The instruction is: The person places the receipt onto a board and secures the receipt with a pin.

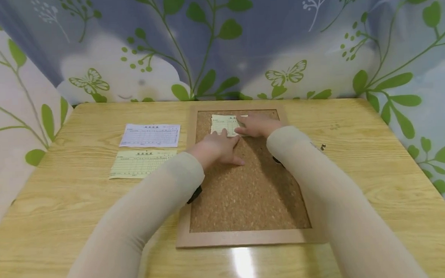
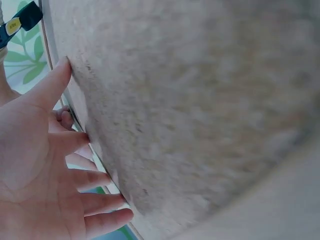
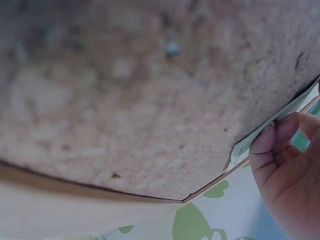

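Yellow paper [image 1: 221,122] lies near twelve o'clock on the cork board [image 1: 247,200]. The right hand [image 1: 258,125] hides its three o'clock side, and the print is too small for me to read. The left hand [image 1: 220,149] is spread wide, fingertips at the paper's six o'clock edge. The right fingers bend against the paper; whether they pinch something, I cannot tell.

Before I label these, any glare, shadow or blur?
Head: bright glare on the table by the near edge, a shadow down the right side of the board. Left wrist: board out of focus, worst at right. Right wrist: board dark and soft at top left, clearer near the slip.
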`<state>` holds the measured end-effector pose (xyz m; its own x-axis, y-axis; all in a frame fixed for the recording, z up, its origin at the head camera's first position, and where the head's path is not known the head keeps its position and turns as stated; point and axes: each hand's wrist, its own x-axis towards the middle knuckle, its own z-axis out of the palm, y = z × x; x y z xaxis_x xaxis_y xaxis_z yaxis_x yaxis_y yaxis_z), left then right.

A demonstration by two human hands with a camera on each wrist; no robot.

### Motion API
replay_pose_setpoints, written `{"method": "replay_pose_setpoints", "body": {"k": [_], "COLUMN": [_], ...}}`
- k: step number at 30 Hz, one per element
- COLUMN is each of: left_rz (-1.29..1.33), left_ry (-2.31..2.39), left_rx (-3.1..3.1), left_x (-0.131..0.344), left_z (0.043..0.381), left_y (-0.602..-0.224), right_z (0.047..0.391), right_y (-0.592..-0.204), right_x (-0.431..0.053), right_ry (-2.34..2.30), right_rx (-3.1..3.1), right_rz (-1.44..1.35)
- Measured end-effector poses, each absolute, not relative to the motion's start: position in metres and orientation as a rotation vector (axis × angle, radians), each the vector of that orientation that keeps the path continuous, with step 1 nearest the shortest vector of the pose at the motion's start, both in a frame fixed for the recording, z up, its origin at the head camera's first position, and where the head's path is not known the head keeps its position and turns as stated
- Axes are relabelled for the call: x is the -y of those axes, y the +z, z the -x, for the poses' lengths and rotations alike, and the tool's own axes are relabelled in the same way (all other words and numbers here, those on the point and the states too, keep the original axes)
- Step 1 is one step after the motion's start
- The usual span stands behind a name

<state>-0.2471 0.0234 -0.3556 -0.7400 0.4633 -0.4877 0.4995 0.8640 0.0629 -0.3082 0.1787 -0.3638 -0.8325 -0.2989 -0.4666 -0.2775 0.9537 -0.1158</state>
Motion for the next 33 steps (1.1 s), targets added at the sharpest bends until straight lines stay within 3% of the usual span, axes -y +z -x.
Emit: {"method": "replay_pose_setpoints", "body": {"k": [18,33], "left_rz": [-0.778,-0.806], "left_ry": [-0.087,-0.075], "left_rx": [-2.597,-2.601], "left_x": [0.009,0.023], "left_z": [0.243,0.237], "left_y": [-0.361,-0.354], "right_z": [0.299,0.269], "right_y": [-0.363,-0.355], "right_x": [-0.174,-0.176], "right_ry": [-0.065,-0.052], "right_rx": [-2.661,-2.780], "right_rz": [0.326,0.407]}}
